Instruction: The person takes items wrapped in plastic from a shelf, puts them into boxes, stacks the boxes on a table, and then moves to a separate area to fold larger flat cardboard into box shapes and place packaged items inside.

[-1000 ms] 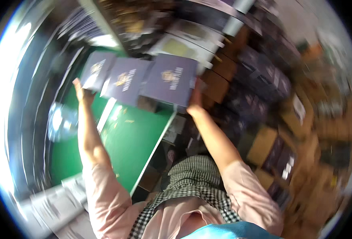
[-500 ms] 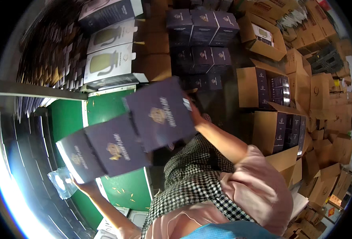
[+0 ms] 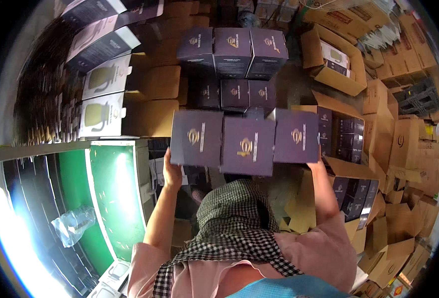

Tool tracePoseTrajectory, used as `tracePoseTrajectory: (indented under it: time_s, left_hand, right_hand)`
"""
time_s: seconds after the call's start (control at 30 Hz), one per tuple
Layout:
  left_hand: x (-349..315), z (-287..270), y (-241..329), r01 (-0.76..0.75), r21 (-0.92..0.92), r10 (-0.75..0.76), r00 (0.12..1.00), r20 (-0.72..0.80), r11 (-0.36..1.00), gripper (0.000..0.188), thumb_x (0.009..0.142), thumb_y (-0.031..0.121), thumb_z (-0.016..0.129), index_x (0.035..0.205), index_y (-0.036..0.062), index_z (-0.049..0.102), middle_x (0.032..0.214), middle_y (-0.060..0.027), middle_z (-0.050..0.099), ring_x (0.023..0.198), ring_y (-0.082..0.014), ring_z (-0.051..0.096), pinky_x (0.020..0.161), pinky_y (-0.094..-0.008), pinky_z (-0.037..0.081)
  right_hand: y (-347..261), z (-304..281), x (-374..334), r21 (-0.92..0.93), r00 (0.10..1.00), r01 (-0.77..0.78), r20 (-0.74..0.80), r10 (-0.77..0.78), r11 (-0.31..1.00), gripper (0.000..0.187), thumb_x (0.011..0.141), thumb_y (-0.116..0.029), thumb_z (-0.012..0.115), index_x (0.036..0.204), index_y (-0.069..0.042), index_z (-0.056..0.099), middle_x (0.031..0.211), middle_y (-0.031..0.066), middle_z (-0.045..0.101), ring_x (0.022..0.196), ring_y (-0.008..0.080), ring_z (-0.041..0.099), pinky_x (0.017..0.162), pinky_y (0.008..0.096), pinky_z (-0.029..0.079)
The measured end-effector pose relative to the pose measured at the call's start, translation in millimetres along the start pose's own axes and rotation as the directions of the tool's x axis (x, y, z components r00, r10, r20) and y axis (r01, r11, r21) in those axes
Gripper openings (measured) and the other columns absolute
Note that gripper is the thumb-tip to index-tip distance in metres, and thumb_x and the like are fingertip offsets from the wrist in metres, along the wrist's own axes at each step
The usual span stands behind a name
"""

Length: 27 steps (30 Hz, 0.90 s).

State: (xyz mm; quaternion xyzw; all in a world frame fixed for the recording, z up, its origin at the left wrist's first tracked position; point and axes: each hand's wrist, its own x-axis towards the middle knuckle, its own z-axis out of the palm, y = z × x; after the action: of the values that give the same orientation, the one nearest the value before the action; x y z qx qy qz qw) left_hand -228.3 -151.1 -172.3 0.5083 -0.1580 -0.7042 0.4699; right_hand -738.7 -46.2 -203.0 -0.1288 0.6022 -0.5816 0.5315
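Observation:
Between my two hands hangs a row of three dark purple boxes, each bearing a gold emblem: a left box (image 3: 194, 149), a middle box (image 3: 249, 161) sitting slightly lower, and a right box (image 3: 294, 149). My left hand (image 3: 172, 171) presses on the outer side of the left box, thumb upward. At the other end, my right hand (image 3: 317, 160) grips the outer side of the right box, its fingers mostly hidden. Beyond the row stand stacked boxes of the same dark kind (image 3: 232, 62), partly covered by what I hold.
On the left is a green-topped table (image 3: 115, 184), with a clear plastic bag (image 3: 74, 226) beside it. White printed boxes (image 3: 102, 113) and flat stacked cartons (image 3: 45, 94) lie beyond. Open brown cartons (image 3: 351, 176) holding dark boxes line the right.
The three boxes have swung off the green table to the right and levelled out in front of me, held at both ends. The plastic bag stays behind by the table.

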Motion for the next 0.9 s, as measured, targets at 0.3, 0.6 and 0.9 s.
tracePoseTrajectory:
  time_s: [0.3, 0.6, 0.9]
  left_hand:
    - [206, 103, -7, -0.149, -0.226, 0.157, 0.987, 0.019, 0.963, 0.053, 0.099, 0.051, 0.042, 0.127, 0.0085, 0.055, 0.118, -0.0051, 0.061, 0.111, -0.0225, 0.057, 0.094, -0.0386, 0.045]
    - [194, 181, -49, -0.184, 0.06, 0.193, 0.922, -0.336, 0.981, 0.097, 0.089, 0.075, 0.035, 0.154, 0.0079, 0.012, 0.158, -0.016, 0.017, 0.143, -0.0349, 0.025, 0.113, -0.0532, 0.026]
    - [197, 218, -105, 0.139, -0.306, -0.083, 0.978, 0.191, 0.942, 0.096, 0.09, 0.053, 0.061, 0.148, -0.0083, 0.014, 0.154, -0.022, 0.023, 0.143, -0.0342, 0.023, 0.118, -0.0487, 0.019]
  right_hand:
    - [25, 11, 252, 0.307, 0.981, -0.006, 0.186, -0.053, 0.952, 0.039, 0.101, -0.03, 0.048, 0.133, -0.008, 0.051, 0.121, 0.0046, 0.059, 0.107, 0.0187, 0.059, 0.087, 0.035, 0.052]
    - [53, 54, 295, 0.255, 0.991, 0.036, -0.133, -0.002, 0.966, 0.051, 0.098, -0.043, 0.05, 0.14, -0.013, 0.047, 0.134, 0.0018, 0.054, 0.123, 0.0195, 0.05, 0.101, 0.0412, 0.041]
    - [70, 34, 273, 0.409, 0.905, -0.411, 0.073, 0.419, 0.815, 0.052, 0.093, -0.044, 0.047, 0.127, -0.004, 0.05, 0.126, 0.0225, 0.054, 0.111, 0.0439, 0.055, 0.099, 0.0726, 0.036]
